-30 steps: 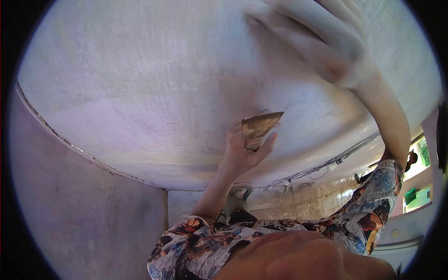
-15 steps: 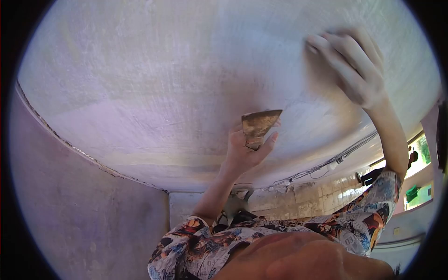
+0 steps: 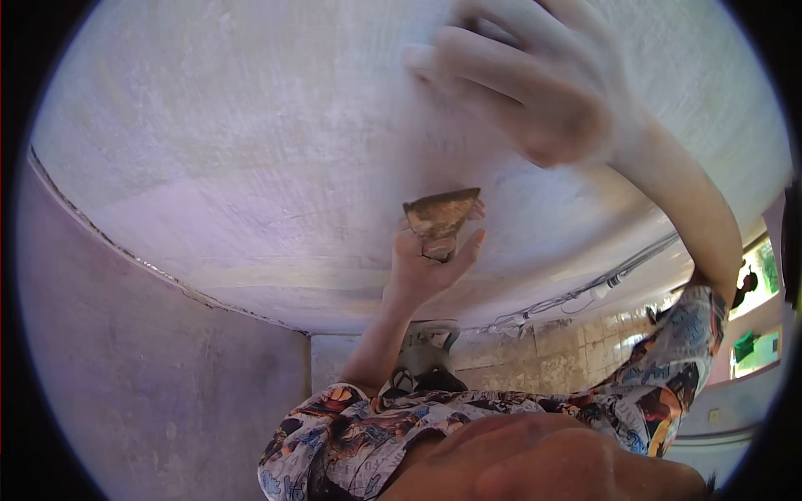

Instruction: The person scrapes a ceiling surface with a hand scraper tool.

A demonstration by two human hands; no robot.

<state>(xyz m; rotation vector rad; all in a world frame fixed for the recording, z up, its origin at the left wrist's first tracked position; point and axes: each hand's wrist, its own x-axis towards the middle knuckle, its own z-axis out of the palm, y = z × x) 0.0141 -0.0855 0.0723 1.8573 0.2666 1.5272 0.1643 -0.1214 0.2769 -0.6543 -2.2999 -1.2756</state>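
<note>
My left hand grips a putty knife with its wide, brownish, stained blade pointing up toward the wall. Most of the handle is hidden in the palm. Higher up, my right hand is close to the pale plastered wall, its fingers bent and pressed together. Blur and the hand itself hide whatever may lie under those fingers, so I cannot make it out. The wall surface has streaks and smudged patches, with a shadow below the right hand.
A side wall meets the plastered one along a rough seam at left. Cables with white fittings run low along the wall. Below are a tiled floor and sandals. Another person is partly visible near a bright opening at right.
My right hand has swept left across the wall and looms larger in view. My left hand, still gripping the putty knife, has shifted slightly left.
</note>
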